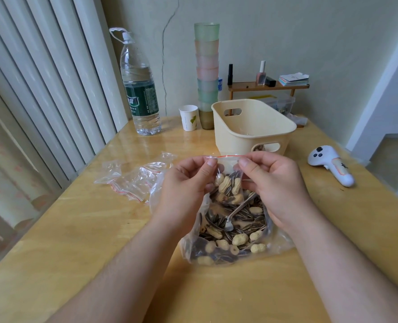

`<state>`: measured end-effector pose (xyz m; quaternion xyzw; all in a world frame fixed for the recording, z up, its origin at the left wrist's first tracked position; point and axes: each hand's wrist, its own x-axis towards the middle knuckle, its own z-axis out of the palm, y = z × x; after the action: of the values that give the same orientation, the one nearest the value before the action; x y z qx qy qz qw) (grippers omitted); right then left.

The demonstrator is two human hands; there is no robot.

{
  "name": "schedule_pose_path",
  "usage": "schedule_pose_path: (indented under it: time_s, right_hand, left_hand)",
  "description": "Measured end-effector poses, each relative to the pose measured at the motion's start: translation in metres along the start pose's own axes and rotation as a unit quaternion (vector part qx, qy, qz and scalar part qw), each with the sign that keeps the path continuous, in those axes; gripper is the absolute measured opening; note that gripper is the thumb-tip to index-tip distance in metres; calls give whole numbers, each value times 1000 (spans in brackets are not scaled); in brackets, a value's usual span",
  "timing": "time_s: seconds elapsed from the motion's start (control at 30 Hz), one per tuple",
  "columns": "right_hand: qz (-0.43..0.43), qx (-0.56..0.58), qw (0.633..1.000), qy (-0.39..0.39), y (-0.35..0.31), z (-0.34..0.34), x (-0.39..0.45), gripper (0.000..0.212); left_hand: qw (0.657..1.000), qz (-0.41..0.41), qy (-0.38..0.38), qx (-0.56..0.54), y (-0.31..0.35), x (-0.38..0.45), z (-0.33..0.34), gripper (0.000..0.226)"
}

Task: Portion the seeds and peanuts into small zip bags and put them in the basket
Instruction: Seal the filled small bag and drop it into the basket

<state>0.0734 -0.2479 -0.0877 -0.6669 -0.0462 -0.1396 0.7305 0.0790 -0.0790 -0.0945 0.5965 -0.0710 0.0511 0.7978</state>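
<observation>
A small zip bag (228, 183) with a red-lined top hangs upright between my hands, holding peanuts and striped sunflower seeds. My left hand (188, 183) pinches its top left corner; my right hand (270, 183) pinches the top right. Below them a large clear bag (230, 234) of mixed seeds and peanuts lies open on the wooden table (88, 229), with a metal spoon (236, 214) resting in it. The cream plastic basket (251, 127) stands just behind my hands; something seed-filled shows through its front handle hole.
Empty small zip bags (132, 178) lie crumpled to the left. A large water bottle (139, 89), a paper cup (188, 117) and a tall stack of cups (207, 73) stand at the back. A white controller (330, 164) lies at right, near the table's edge.
</observation>
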Motion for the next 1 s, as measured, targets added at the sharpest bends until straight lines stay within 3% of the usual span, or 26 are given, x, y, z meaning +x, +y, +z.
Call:
schedule_pose_path:
  time_s: [0.3, 0.67, 1.0]
  right_hand:
    - [-10, -12, 1000, 9, 3, 2, 2, 6]
    - [9, 10, 1000, 4, 10, 1, 5, 21]
    - [21, 5, 1000, -11, 12, 5, 3, 9]
  left_hand:
    - [999, -20, 23, -29, 2, 3, -2, 12]
    - [1000, -11, 14, 9, 1, -1, 4, 17]
    - [1000, -13, -1, -14, 0, -1, 4, 21]
